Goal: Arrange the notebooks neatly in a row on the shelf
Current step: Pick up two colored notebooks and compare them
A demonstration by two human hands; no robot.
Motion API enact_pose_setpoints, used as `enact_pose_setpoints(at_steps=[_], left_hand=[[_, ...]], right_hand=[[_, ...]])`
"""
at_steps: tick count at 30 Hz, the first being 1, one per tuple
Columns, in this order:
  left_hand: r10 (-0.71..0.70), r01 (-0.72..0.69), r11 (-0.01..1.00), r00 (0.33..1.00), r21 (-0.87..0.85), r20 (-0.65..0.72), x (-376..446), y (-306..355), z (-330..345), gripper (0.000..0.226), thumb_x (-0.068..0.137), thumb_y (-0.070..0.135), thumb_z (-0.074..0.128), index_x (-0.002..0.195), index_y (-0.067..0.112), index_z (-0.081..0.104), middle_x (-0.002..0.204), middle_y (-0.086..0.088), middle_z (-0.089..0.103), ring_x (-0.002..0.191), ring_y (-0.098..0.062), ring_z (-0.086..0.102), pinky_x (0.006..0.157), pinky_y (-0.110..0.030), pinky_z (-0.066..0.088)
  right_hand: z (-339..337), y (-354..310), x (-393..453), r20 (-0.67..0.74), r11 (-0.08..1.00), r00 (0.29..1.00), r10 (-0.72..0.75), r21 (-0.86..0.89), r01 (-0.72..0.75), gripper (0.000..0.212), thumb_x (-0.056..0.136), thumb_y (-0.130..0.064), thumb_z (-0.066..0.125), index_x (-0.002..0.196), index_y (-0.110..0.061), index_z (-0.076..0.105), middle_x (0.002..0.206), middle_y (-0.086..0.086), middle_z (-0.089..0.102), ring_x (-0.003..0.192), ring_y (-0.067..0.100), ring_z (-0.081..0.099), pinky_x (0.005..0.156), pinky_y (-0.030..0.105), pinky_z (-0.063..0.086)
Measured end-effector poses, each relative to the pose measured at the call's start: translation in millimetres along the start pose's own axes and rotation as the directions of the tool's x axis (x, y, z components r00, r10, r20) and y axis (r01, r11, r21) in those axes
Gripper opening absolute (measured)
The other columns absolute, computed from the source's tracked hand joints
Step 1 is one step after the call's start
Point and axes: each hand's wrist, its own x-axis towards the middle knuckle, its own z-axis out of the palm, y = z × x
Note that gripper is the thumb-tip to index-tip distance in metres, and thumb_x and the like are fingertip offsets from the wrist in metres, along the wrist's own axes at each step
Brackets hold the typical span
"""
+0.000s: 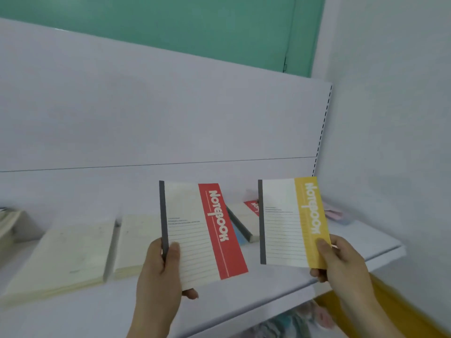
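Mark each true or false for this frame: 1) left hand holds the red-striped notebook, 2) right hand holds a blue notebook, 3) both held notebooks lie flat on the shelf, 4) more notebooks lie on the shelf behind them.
1) True: the left hand grips the red-striped notebook at its lower spine corner.
2) False: the right hand grips a yellow-striped notebook.
3) False: both are held up above the shelf, covers facing the camera.
4) True: cream notebooks lie flat at left, and another red-striped one lies between the held pair.

5 notebooks [200, 230] and 2 hands [158, 272] show.
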Motion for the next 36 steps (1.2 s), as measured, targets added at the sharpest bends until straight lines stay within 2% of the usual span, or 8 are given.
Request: enact_pose_setpoints(at_steps=[7, 12, 18, 21, 25, 28, 33, 36], left_hand=[[-0.055, 0.057, 0.998, 0.991, 0.013, -0.121, 28, 0, 111, 0.013, 0.105, 0.022, 0.044, 0.115, 0.02, 0.052, 0.091, -0.004, 0.07, 0.069, -0.028, 0.069, 0.044, -0.036, 0.056], [-0.093, 0.102, 0.994, 0.98, 0.044, -0.174, 47, -7, 164, 0.017, 0.104, 0.022, 0.044, 0.12, 0.018, 0.051, 0.092, -0.004, 0.069, 0.075, -0.026, 0.068, 0.047, -0.036, 0.057], [-0.118, 0.136, 0.987, 0.977, 0.091, -0.179, 61, -17, 194, 0.018, 0.103, 0.017, 0.047, 0.121, 0.017, 0.049, 0.092, -0.001, 0.067, 0.077, -0.022, 0.067, 0.047, -0.033, 0.055], [-0.119, 0.141, 0.982, 0.979, 0.126, -0.167, 66, -22, 202, 0.019, 0.103, 0.017, 0.047, 0.121, 0.017, 0.049, 0.091, -0.001, 0.067, 0.074, -0.022, 0.067, 0.045, -0.03, 0.054], [-0.133, 0.156, 0.975, 0.981, 0.159, -0.144, 73, -27, 210, 0.02, 0.103, 0.018, 0.047, 0.123, 0.019, 0.047, 0.092, -0.003, 0.067, 0.073, -0.022, 0.067, 0.041, -0.025, 0.052], [-0.126, 0.152, 0.97, 0.982, 0.19, -0.141, 78, -31, 212, 0.019, 0.103, 0.018, 0.047, 0.122, 0.021, 0.046, 0.092, -0.001, 0.066, 0.073, -0.021, 0.067, 0.041, -0.024, 0.052], [-0.127, 0.157, 0.968, 0.98, 0.198, -0.155, 77, -26, 217, 0.017, 0.103, 0.019, 0.046, 0.12, 0.021, 0.048, 0.094, 0.001, 0.065, 0.077, -0.021, 0.067, 0.045, -0.027, 0.054], [-0.121, 0.16, 0.967, 0.973, 0.196, -0.195, 81, -24, 221, 0.018, 0.103, 0.019, 0.045, 0.121, 0.022, 0.048, 0.097, 0.002, 0.065, 0.081, -0.02, 0.067, 0.049, -0.028, 0.055]], right_hand=[[-43, 35, 143, 0.064, 0.996, 0.997, -0.042, -0.071, 0.046, 0.017, 0.099, -0.017, 0.048, 0.092, -0.019, 0.063, 0.059, 0.013, 0.065, 0.049, 0.025, 0.057, 0.051, 0.035, 0.046], [-50, 58, 232, 0.13, 0.98, 0.991, -0.021, -0.194, 0.046, 0.018, 0.098, -0.016, 0.048, 0.091, -0.014, 0.064, 0.06, 0.011, 0.062, 0.042, 0.016, 0.054, 0.049, 0.031, 0.044], [-17, 81, 293, 0.31, 0.928, 0.951, 0.02, -0.361, 0.098, 0.018, 0.097, -0.021, 0.048, 0.088, -0.013, 0.063, 0.077, 0.009, 0.061, 0.066, 0.027, 0.059, 0.055, 0.031, 0.045], [-4, 95, 313, 0.338, 0.817, 0.941, 0.006, -0.544, 0.19, 0.022, 0.096, -0.025, 0.048, 0.082, -0.012, 0.058, 0.082, 0.006, 0.061, 0.084, 0.029, 0.058, 0.068, 0.034, 0.04], [2, 111, 322, 0.32, 0.599, 0.941, -0.109, -0.734, 0.32, 0.023, 0.094, -0.034, 0.045, 0.08, -0.018, 0.056, 0.087, 0.008, 0.066, 0.086, 0.028, 0.06, 0.069, 0.033, 0.043], [6, 115, 320, 0.286, 0.468, 0.945, -0.162, -0.82, 0.328, 0.03, 0.094, -0.04, 0.042, 0.102, -0.022, 0.065, 0.091, 0.004, 0.069, 0.086, 0.023, 0.063, 0.068, 0.03, 0.048], [2, 113, 317, 0.342, 0.269, 0.899, -0.274, -0.87, 0.413, 0.046, 0.092, -0.053, 0.04, 0.127, -0.029, 0.057, 0.109, 0.0, 0.065, 0.103, 0.024, 0.054, 0.076, 0.031, 0.047], [-7, 109, 326, 0.521, 0.29, 0.783, -0.339, -0.734, 0.614, 0.065, 0.087, -0.068, 0.026, 0.123, -0.028, 0.062, 0.119, -0.001, 0.064, 0.112, 0.024, 0.054, 0.091, 0.035, 0.047]])
